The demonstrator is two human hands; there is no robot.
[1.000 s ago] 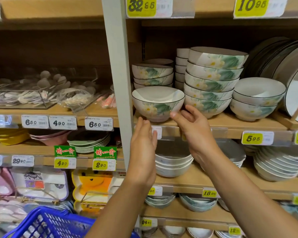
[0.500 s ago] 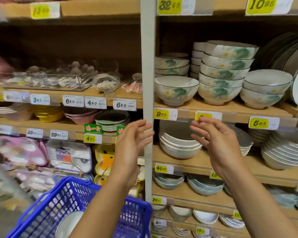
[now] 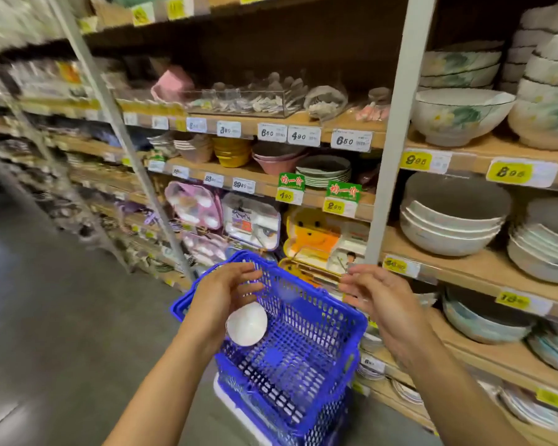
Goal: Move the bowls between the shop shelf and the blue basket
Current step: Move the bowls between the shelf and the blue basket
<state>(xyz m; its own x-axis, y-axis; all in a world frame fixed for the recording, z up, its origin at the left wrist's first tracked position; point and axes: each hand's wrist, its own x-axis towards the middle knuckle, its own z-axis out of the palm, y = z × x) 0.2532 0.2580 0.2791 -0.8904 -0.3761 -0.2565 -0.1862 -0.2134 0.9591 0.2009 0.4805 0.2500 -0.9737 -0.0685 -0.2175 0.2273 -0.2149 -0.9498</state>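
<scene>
A blue plastic basket [image 3: 306,365] stands on the floor below me, against the shelving. One white bowl [image 3: 247,323] lies inside it near the left wall. My left hand [image 3: 226,291] hovers above that bowl with relaxed fingers, holding nothing. My right hand [image 3: 377,294] hangs over the basket's right rim, fingers loosely spread and empty. Up at the right, a flower-patterned bowl [image 3: 458,115] sits at the front of the wooden shop shelf [image 3: 484,152], with stacks of matching bowls [image 3: 548,101] behind and beside it.
A grey shelf upright [image 3: 390,140] rises between the hands and the patterned bowls. Lower shelves hold stacked white bowls [image 3: 448,230] and plates [image 3: 322,170]. Children's trays [image 3: 252,223] hang behind the basket. Grey floor [image 3: 52,317] stretches to the left.
Both hands have dropped from the patterned-bowl shelf to above the basket. The view has swung down and left, so the basket and its white bowl show fully.
</scene>
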